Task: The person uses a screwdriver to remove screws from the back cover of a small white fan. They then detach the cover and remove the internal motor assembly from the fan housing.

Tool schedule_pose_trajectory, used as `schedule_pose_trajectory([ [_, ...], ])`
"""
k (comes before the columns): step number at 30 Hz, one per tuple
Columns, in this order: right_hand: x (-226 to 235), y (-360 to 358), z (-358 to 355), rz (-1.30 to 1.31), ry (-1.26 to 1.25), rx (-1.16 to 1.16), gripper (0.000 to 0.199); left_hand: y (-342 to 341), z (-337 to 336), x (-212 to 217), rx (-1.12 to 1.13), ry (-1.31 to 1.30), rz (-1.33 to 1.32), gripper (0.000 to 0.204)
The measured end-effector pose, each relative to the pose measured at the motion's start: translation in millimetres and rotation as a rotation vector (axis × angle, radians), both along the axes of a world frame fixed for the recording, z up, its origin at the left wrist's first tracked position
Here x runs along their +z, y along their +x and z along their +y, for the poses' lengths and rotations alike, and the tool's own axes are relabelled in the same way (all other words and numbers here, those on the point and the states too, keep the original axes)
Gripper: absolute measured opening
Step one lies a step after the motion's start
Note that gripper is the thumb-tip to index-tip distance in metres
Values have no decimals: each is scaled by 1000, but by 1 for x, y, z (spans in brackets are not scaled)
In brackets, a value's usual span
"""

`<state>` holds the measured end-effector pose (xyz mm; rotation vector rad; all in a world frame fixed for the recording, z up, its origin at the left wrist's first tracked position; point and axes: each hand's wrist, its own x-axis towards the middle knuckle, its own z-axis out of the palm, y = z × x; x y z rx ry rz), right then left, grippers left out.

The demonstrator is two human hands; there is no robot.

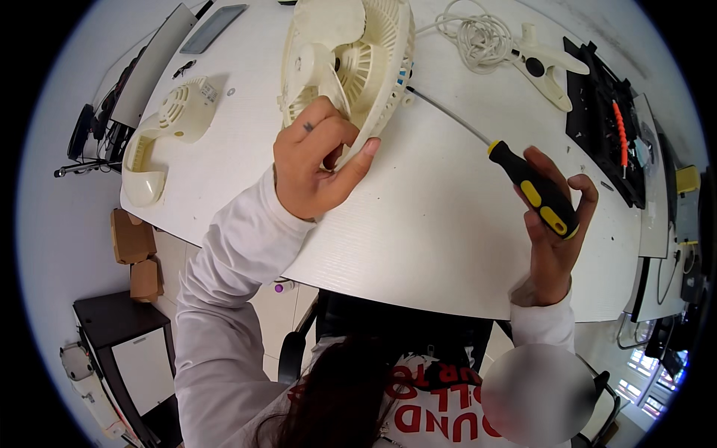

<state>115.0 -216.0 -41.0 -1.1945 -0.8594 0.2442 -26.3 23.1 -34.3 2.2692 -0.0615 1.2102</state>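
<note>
My left hand (317, 160) is closed on the lower rim of a cream-coloured fan head (385, 56), holding it tilted up over the white table. Inside its slatted housing the fan blades show. In my right hand (556, 201) is a screwdriver (534, 187) with a black and yellow handle, gripped between thumb and fingers. Its long metal shaft points up and left, and the tip is at the right side of the fan's rim, near a small blue part. Whether the tip touches a screw is too small to tell.
On the left of the white table (418, 246) lies a curved cream plastic housing (175, 123). A coiled white cable (478, 41) and a cream clip-like stand (549, 67) lie at the back right. Beyond them sits a black tray (609, 127) with a red-orange rod (619, 134).
</note>
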Motion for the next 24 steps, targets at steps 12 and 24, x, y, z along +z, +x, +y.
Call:
schedule_pose_trajectory([
  [12, 5, 6, -13, -52, -175, -45, 43, 1, 2, 0, -11, 21, -18, 17],
  [24, 1, 6, -16, -66, -254, -24, 41, 1, 1, -1, 12, 28, -32, 18],
])
